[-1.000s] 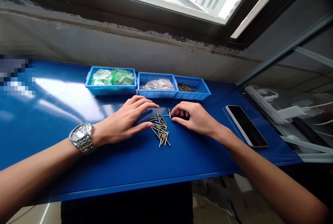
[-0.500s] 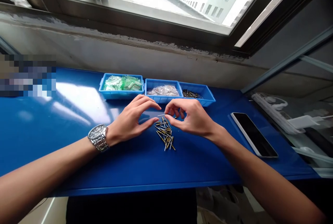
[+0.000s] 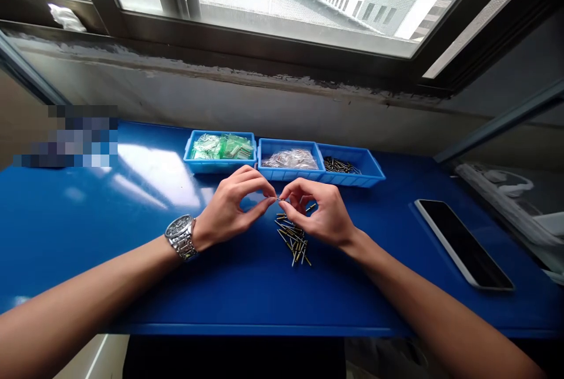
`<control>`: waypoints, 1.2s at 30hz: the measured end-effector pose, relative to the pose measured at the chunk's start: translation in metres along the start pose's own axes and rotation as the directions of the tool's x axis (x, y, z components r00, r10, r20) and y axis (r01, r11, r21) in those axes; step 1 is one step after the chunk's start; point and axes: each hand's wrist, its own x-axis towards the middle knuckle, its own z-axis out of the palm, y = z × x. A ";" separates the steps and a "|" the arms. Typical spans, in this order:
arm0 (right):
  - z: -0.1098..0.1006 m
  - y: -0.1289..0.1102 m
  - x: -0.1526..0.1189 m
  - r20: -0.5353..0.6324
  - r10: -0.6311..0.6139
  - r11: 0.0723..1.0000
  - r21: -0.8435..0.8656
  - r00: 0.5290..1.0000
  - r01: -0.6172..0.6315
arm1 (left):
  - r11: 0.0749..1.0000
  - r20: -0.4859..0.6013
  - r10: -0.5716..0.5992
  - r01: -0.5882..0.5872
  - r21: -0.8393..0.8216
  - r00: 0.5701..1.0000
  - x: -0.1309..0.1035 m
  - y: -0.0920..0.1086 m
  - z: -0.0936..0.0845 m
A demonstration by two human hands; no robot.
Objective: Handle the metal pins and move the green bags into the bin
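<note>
Between my two hands a thin metal pin (image 3: 278, 199) is held over the table. The fingertips of my left hand (image 3: 238, 203), which wears a steel watch (image 3: 181, 235), pinch its left end. My right hand (image 3: 321, 210) pinches the other end between thumb and forefinger, its remaining fingers curled. Most of the pin is hidden by the fingertips. Just below the hands lies a loose pile of similar pins (image 3: 296, 241), silver shafts with brass-coloured and dark thicker parts; my right hand covers the pile's upper edge.
Behind my hands stand three blue bins: one with green-tinted packets (image 3: 222, 147), one with clear plastic bags (image 3: 291, 159), one with dark pins (image 3: 339, 165). A phone (image 3: 465, 244) lies on the blue table (image 3: 211, 302) at right. The window wall (image 3: 198, 88) rises behind.
My left hand has closed its fingertips onto the pin, which my right hand alone held before. The hands have come together. The whole view has shifted slightly.
</note>
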 end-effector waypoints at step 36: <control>0.009 -0.001 -0.006 -0.083 -0.025 0.998 0.059 0.996 0.030 | 0.997 -0.031 0.006 -0.009 -0.076 1.000 -0.002 0.007 0.000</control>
